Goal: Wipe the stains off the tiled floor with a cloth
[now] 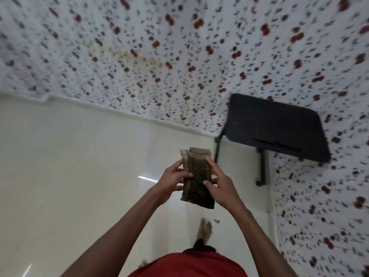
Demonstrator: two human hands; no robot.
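I hold a folded, dark olive checked cloth (pixel 196 176) upright in front of me, above the floor. My left hand (pixel 172 177) grips its left edge, and my right hand (pixel 218 183) grips its right side with the thumb across the front. Below lies the cream tiled floor (pixel 83 166), glossy with light reflections. A small dark speck (pixel 216 221) sits on the tiles near my bare foot (pixel 205 229).
A bed covered in a white sheet with red and dark flower print (pixel 179 56) fills the top and right. A small dark folding table (pixel 277 128) rests on the bed's corner, its legs hanging over the floor. My red shirt (pixel 189 264) shows at the bottom.
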